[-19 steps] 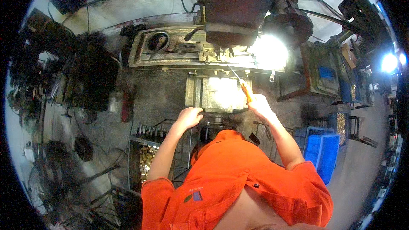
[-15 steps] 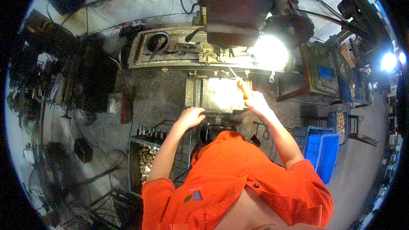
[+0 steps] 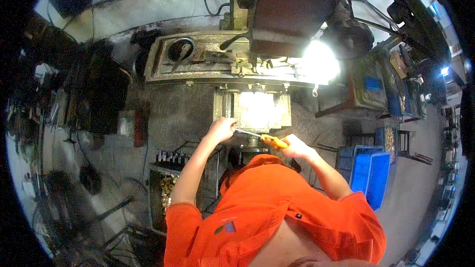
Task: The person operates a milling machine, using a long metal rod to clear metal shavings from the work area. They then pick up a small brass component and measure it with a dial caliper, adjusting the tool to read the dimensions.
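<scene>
My right hand [image 3: 295,147] is closed around an orange-yellow air blow gun [image 3: 273,141]. Its thin metal nozzle points left, its tip close to the fingers of my left hand [image 3: 222,128]. Those fingers are curled together beside the left front edge of the machine's bright-lit table [image 3: 257,111]. Whatever they may hold is too small or hidden to make out. Beyond both hands lies the milling machine's long metal bed [image 3: 208,74], with a clamp block [image 3: 242,66] on it.
A dark machine head [image 3: 287,15] hangs over the bed, with a glaring lamp [image 3: 319,64] beside it. Blue crates [image 3: 371,178] stand at my right. On my left is a bin of brass-coloured parts [image 3: 168,188]. A black round dish [image 3: 180,50] sits on the bed's left end.
My right hand has drawn the blow gun back from the bed toward me and swung its nozzle leftward. My left hand has moved slightly forward, near the nozzle tip.
</scene>
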{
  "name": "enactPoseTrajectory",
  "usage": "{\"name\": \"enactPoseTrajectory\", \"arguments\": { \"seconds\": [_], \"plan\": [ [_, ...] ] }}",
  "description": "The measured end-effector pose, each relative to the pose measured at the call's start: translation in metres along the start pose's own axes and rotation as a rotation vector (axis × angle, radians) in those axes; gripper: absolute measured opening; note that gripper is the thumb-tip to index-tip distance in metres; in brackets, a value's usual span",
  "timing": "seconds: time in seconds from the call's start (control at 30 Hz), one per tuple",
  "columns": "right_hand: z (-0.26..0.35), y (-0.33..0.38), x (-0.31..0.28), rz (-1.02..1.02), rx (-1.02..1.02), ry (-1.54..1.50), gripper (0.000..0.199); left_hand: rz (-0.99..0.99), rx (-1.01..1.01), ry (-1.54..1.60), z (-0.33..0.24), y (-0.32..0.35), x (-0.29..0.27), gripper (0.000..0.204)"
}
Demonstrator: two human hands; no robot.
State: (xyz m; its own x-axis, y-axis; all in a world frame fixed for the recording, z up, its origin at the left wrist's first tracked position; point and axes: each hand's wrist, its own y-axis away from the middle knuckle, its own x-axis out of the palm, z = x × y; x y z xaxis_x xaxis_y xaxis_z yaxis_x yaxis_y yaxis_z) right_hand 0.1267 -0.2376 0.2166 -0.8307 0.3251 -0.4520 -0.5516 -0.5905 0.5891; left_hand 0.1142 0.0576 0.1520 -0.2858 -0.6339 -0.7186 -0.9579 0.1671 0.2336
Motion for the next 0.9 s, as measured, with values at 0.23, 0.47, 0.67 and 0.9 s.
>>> {"name": "enactPoseTrajectory", "arguments": {
  "seconds": [0.23,0.47,0.67,0.9],
  "plan": [
    [0.008,-0.021,0.023,-0.039,0.099,0.109,0.031,-0.167,0.440,-0.392,-0.026,0.016,-0.003,0.022],
    [-0.001,-0.074,0.077,-0.112,-0.001,0.287,0.041,0.388,0.415,-0.348,-0.036,0.023,0.021,0.027],
    [-0.038,-0.040,0.046,-0.528,-0.030,-0.188,0.049,0.303,0.297,-0.448,0.009,0.008,0.061,0.024],
    [-0.134,-0.017,-0.063,-0.894,-0.057,-0.922,0.033,0.380,0.254,-0.509,-0.003,-0.014,0.096,0.024]
  ]
}}
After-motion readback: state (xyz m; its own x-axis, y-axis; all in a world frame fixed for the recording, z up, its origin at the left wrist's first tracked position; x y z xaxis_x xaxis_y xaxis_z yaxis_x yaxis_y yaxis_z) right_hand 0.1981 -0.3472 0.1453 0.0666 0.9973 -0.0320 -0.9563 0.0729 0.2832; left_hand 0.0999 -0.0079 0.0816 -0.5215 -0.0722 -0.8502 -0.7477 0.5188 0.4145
